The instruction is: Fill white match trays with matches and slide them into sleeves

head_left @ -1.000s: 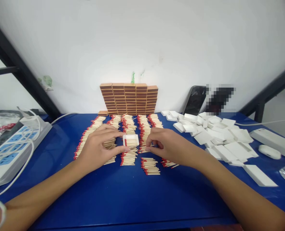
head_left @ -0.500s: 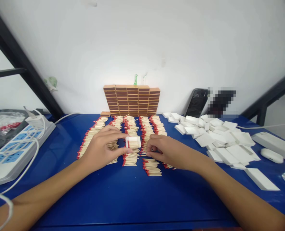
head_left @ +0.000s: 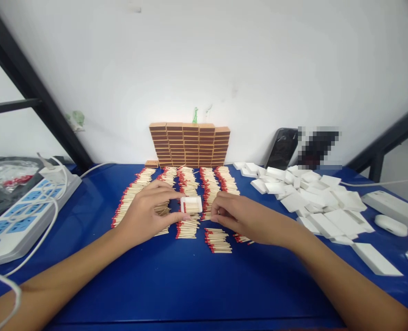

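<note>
A: From where I stand, the blue tabletop (head_left: 190, 285) looks quite full. What is on it?

B: Along its back edge, a wall of matchboxes (head_left: 190, 146). Toward its back right corner, a heap of white matchbox trays (head_left: 316, 197).

A: And the hands?

B: The right hand (head_left: 238, 214) has its fingers curled in, at the fourth row of matches (head_left: 209, 184); whether it pinches a match, I cannot tell. The left hand (head_left: 153, 207) grips one small matchbox tray (head_left: 192, 201) at its left end, thumb on the near side, fingers on the far side.

A: How will this tray handle?

B: I judge it very light, probably thin card, stiff enough but easy to crush. One should hold it softly by the outer walls, leaving the open top free.

A: Where is it exactly?

B: At the left fingertips, above the third row, about midway between the tabletop's left and right edges. The right hand is near, but apart from it.

A: And the few matches inside (head_left: 192, 208)?

B: Thin, dry, likely brittle. I would take them by the plain wood; their red heads point to the tabletop's left edge.
</note>
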Motion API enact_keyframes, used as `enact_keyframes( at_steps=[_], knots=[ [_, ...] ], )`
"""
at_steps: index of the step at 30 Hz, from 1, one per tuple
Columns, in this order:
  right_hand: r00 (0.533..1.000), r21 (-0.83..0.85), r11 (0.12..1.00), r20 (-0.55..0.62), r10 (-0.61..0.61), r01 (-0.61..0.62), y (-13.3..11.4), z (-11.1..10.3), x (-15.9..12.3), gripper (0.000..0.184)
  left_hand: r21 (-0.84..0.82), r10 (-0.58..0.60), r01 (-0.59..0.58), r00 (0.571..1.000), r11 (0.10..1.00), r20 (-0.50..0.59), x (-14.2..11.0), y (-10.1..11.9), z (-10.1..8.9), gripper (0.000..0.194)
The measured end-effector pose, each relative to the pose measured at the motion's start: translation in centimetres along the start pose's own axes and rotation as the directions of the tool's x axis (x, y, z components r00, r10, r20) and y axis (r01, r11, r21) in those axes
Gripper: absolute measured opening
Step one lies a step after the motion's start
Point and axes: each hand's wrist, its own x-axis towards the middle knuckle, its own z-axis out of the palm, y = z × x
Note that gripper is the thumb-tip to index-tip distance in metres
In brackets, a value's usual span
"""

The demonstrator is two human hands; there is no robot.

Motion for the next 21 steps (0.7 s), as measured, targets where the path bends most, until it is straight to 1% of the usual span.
enact_keyframes(
  at_steps=[4,8,11,16,21],
  knots=[
    [0.992,0.079,0.997,-0.122,-0.003,0.012,-0.9,-0.1,0.0,0.020,-0.020,0.002,-0.002,1.000,1.000,0.006,0.0,0.3,0.0,0.040],
    [0.972,0.092,0.993,-0.229,-0.045,0.068,-1.6,0.9,0.4,0.014,-0.059,-0.006,0.006,1.000,0.998,0.002,0.0,0.7,0.2,0.042],
    [0.963,0.062,0.994,-0.263,-0.065,0.085,-1.8,1.6,0.8,0.010,-0.070,0.004,-0.003,1.000,0.998,0.009,0.0,1.0,0.2,0.043],
    [0.952,-0.013,0.991,-0.277,-0.129,0.130,-1.4,2.3,1.0,0.006,-0.074,0.037,-0.035,0.999,0.997,0.026,-0.1,1.1,0.3,0.044],
    [0.924,-0.032,0.981,-0.332,-0.191,0.191,-1.4,2.0,0.8,0.008,-0.061,0.049,-0.048,0.999,0.997,0.018,-0.1,0.9,0.3,0.044]
  ],
)
